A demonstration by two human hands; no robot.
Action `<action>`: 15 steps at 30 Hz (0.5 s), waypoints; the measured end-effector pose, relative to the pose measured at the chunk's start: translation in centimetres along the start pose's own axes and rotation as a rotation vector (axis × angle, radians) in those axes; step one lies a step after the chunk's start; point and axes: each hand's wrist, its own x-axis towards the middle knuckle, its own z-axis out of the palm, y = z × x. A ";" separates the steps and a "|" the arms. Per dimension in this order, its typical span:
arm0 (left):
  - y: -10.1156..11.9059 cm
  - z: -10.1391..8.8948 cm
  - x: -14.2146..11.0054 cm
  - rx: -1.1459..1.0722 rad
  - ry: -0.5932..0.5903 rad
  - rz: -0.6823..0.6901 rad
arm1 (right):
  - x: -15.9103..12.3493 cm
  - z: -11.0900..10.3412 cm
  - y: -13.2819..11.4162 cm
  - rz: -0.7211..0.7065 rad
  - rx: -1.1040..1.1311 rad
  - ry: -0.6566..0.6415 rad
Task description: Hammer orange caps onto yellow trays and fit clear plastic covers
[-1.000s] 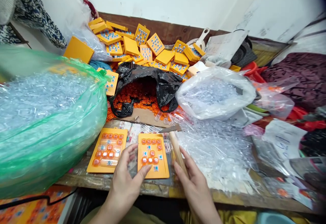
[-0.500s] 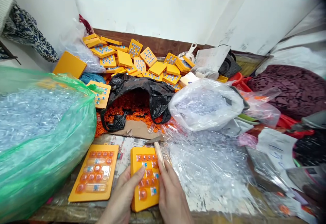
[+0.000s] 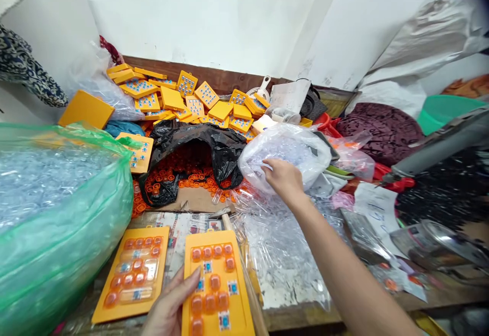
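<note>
My left hand [image 3: 171, 305] rests flat at the bottom edge, fingers out, touching the left side of a yellow tray [image 3: 217, 285] that holds orange caps and small blue-printed pieces. A second yellow tray [image 3: 132, 275] lies to its left. My right hand [image 3: 280, 178] reaches forward to a white plastic bag [image 3: 286, 155] full of clear plastic pieces; its fingers curl down onto the bag's front, and what they hold, if anything, is hidden. A wooden-handled hammer [image 3: 239, 254] lies by the tray's right side.
A big green bag [image 3: 57, 208] of clear pieces fills the left. A black bag [image 3: 194, 145] spills orange caps [image 3: 179, 173]. Several filled yellow trays [image 3: 179, 99] are piled at the back wall. Loose clear plastic [image 3: 282, 244] covers the bench's right part; papers and clutter lie further right.
My right hand left the tray and hammer and reached forward to the white bag. The view tilted upward, so the trays sit lower in the picture. My left hand stays on the tray.
</note>
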 end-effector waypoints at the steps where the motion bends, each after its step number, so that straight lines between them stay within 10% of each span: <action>1: -0.1 0.5 0.0 0.003 -0.023 -0.010 | 1.5 0.3 0.7 -0.007 -0.013 -0.045; 15: -0.5 0.3 1.6 -0.050 -0.166 0.008 | 3.2 1.6 3.3 0.083 0.288 0.060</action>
